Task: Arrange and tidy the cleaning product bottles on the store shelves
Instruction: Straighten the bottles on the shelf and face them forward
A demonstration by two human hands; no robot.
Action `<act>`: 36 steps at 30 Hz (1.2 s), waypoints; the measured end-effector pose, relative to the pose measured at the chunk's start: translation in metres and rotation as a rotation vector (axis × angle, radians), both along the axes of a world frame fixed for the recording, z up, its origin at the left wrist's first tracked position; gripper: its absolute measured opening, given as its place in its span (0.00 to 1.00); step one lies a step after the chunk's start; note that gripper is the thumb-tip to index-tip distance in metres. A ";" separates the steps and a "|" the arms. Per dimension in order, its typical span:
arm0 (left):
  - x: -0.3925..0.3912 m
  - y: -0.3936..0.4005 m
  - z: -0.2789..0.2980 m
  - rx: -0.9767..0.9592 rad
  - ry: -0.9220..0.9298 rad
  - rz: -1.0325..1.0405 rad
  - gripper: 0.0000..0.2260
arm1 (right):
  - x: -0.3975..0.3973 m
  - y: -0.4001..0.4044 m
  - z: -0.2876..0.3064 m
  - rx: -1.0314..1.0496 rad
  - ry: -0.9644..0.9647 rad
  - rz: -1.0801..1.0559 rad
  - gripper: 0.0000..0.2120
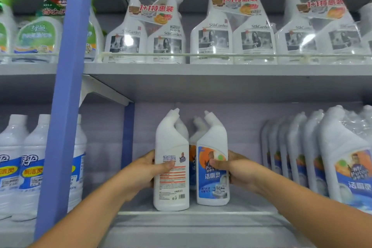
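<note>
Toilet cleaner bottles stand upright at the lower shelf (201, 214) front. Your left hand (145, 169) grips the back-label bottle (171, 167); your right hand (234, 167) grips the blue-label bottle (213, 169) just beside it. More bottles (196, 126) stand behind.

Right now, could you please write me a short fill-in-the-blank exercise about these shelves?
1. The left hand grips a bottle whose ___ label faces the camera.
2. The right hand grips the blue-labelled bottle standing to its ___.
3. The twin-packs sit on the ___ shelf.

Missing words: back; right; upper
</note>
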State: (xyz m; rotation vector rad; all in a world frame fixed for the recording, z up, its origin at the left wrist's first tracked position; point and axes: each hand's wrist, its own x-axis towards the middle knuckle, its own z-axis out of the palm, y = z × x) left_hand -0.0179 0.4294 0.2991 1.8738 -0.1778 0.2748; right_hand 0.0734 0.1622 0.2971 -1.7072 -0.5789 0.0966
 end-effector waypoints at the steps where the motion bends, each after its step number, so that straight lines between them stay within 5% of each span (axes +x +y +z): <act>1: 0.001 0.001 0.002 0.005 0.021 -0.031 0.20 | 0.002 0.000 0.002 -0.047 -0.007 0.010 0.24; 6: 0.007 0.010 0.026 0.051 0.005 -0.029 0.19 | 0.005 0.000 0.021 -0.228 -0.080 -0.027 0.19; 10: 0.013 0.015 0.073 -0.182 -0.191 -0.045 0.13 | 0.011 -0.001 0.064 -0.056 -0.194 -0.100 0.19; 22: 0.011 0.011 0.097 0.133 -0.159 -0.022 0.14 | 0.019 0.021 0.092 -0.197 -0.411 -0.245 0.12; 36: 0.031 -0.048 0.066 0.116 -0.352 0.236 0.17 | 0.023 0.029 0.088 -0.359 -0.428 -0.247 0.29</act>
